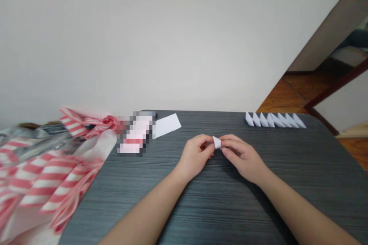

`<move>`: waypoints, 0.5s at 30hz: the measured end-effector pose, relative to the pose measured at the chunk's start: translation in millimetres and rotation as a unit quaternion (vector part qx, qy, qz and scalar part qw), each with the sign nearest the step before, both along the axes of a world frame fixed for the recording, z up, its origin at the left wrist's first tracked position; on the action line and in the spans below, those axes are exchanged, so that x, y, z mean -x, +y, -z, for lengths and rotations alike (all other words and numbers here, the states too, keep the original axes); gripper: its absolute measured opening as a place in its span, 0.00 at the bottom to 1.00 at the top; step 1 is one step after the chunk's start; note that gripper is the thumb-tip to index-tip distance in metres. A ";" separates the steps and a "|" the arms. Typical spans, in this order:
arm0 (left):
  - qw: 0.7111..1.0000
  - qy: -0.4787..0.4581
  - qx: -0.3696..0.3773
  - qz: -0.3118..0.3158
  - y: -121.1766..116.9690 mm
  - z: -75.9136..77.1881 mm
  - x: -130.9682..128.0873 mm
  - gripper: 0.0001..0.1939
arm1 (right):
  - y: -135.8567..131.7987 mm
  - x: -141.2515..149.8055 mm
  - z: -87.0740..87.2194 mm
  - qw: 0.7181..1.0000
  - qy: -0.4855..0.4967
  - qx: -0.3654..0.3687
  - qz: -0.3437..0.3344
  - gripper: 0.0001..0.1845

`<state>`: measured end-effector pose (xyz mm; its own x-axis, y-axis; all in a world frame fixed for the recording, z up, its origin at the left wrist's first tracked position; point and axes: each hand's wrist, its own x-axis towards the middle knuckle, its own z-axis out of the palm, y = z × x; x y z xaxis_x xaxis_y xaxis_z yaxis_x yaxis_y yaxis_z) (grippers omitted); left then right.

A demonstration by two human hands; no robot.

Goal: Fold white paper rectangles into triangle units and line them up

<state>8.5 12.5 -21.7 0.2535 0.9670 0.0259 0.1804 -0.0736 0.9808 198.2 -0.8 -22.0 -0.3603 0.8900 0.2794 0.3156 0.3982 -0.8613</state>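
Note:
A small folded white paper triangle (217,142) is pinched between my left hand (195,157) and my right hand (241,157), above the middle of the dark grey woodgrain table (201,206). The fingertips of both hands press on it and hide its lower part. Along the table's far edge to the right stands a row of several similar folded paper pieces (274,120). A flat white paper rectangle (167,125) lies at the far edge, to the left of my hands.
A pixelated, blurred pink and white object (135,132) lies beside the paper rectangle. Pink-and-white striped plastic bags (43,176) heap over the table's left edge. A white wall stands behind the table, with a wooden floor (293,92) at the right.

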 end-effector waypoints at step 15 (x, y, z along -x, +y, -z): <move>0.999 -0.001 -0.018 -0.038 0.1 0.4 0.6 0.06 | -1.3 2.6 -2.8 0.996 0.051 0.064 -0.026 0.10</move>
<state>7.9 12.6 -22.0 0.1789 0.9820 0.0611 0.1845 -0.0944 0.9783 195.6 -2.1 -19.2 -0.3819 0.9018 0.2023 0.2060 0.2965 -0.9326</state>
